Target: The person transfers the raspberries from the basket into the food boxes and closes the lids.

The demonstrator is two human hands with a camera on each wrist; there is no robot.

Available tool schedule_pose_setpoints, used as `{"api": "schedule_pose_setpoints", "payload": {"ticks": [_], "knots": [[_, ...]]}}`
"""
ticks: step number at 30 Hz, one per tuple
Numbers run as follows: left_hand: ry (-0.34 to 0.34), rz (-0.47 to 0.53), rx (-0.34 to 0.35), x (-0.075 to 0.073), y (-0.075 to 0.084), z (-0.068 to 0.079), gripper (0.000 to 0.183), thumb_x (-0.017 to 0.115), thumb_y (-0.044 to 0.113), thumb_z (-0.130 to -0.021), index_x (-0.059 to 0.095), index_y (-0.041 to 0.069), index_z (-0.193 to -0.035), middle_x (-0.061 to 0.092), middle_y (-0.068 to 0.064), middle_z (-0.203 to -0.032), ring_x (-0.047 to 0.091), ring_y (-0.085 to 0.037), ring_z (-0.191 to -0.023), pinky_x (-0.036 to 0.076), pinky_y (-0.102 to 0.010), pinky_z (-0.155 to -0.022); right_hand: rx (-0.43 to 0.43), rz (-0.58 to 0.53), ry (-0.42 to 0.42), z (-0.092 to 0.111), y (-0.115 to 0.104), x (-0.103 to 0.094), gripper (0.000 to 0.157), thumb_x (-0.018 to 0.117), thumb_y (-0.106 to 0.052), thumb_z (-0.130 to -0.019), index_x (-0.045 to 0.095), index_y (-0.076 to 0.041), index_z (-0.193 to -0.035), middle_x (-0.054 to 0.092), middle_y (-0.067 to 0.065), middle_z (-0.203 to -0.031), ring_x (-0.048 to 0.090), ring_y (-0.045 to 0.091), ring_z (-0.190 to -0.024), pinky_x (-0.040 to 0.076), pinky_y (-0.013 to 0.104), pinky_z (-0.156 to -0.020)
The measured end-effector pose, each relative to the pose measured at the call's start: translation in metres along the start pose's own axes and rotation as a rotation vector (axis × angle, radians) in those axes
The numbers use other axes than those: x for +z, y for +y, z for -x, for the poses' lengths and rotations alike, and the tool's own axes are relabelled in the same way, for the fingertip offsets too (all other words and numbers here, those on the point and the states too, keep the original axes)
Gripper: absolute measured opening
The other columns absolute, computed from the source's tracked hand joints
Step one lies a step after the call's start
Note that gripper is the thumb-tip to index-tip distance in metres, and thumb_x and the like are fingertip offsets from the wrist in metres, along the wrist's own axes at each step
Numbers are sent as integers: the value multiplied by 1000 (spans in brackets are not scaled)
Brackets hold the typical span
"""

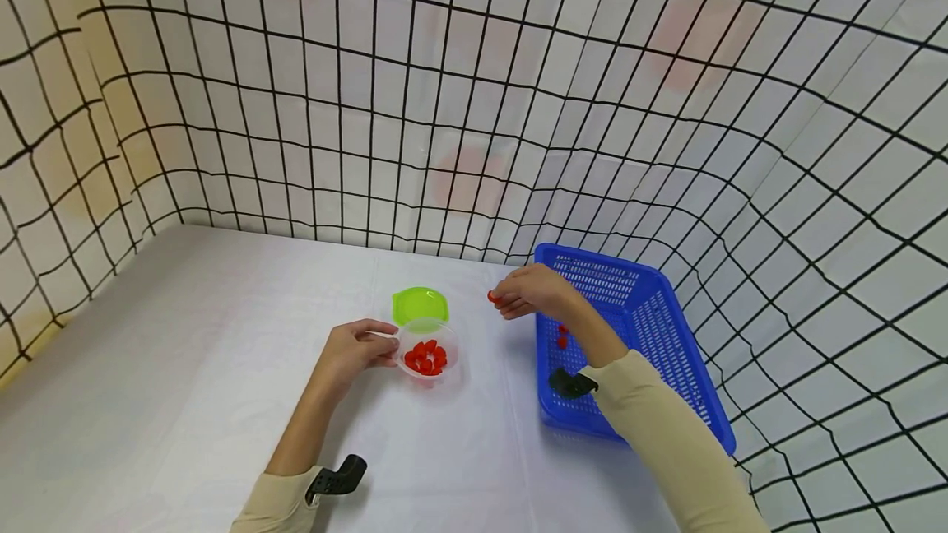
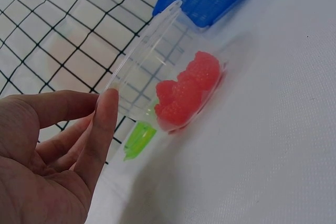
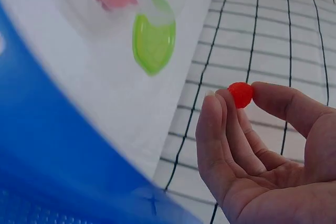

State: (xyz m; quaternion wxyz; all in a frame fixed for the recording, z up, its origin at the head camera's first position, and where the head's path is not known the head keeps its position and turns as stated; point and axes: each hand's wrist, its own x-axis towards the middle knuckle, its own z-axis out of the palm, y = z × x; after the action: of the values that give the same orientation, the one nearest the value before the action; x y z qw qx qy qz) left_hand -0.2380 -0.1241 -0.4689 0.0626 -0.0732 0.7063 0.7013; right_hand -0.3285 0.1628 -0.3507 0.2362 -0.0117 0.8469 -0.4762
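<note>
My left hand (image 1: pixel 360 346) pinches the rim of a clear plastic bowl (image 2: pixel 144 59) between thumb and fingers. The bowl stands on the white table with several red raspberries (image 2: pixel 186 90) on its bottom. Between thumb and fingertips, my right hand (image 1: pixel 539 290) holds a single red raspberry (image 3: pixel 241 95) in the air, between the bowl and the blue basket (image 1: pixel 670 336). The right forearm reaches across that basket, where a few more small red raspberries (image 1: pixel 562 342) lie near the left side.
A bright green lid (image 1: pixel 420 303) lies on the table (image 1: pixel 222 336) just behind the bowl, partly overlapped by the bowl's rim in the head view. Behind and at both sides stands a black wire grid (image 1: pixel 415 72) in front of white sheeting.
</note>
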Motion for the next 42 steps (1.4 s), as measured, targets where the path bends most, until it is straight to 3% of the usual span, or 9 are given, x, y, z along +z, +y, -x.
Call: {"api": "schedule_pose_setpoints", "payload": {"ticks": [9,17,27,34,42], "knots": [[-4,17,-2,0,0,-2,27,68,8,-95,68,-5,-119,74,-19,-96,73,-17,-69,63,-27,-73,-14,34,-64,-9,-2,33,24,73,-17,-92,72,1,-107,75,18,-102,74,21,-78,64,33,-79],[2,10,2,1,-1,-2,27,69,8,-95,68,-5,-118,74,-16,-92,73,-17,-68,63,-26,-72,-2,44,-119,-15,1,56,24,73,-17,-93,71,0,-109,72,24,-113,69,42,-108,63,31,-80],[0,13,2,3,-2,-1,27,70,10,-94,69,-4,-118,74,-13,-89,73,-19,-69,63,-27,-73,-14,53,-157,-16,6,74,21,73,-15,-92,72,0,-106,71,25,-114,69,42,-105,63,31,-81],[2,22,-4,2,-2,-2,26,70,9,-94,69,-4,-117,74,-13,-87,74,-19,-68,63,-27,-73,-32,60,-121,-20,10,80,21,73,-17,-91,74,0,-102,75,14,-100,72,34,-96,63,31,-81],[7,23,1,1,-1,-1,27,69,9,-94,68,-5,-118,74,-15,-89,73,-18,-68,63,-27,-72,-28,59,-115,-23,15,83,21,73,-18,-92,74,-1,-104,74,15,-102,72,32,-97,62,36,-89]]}}
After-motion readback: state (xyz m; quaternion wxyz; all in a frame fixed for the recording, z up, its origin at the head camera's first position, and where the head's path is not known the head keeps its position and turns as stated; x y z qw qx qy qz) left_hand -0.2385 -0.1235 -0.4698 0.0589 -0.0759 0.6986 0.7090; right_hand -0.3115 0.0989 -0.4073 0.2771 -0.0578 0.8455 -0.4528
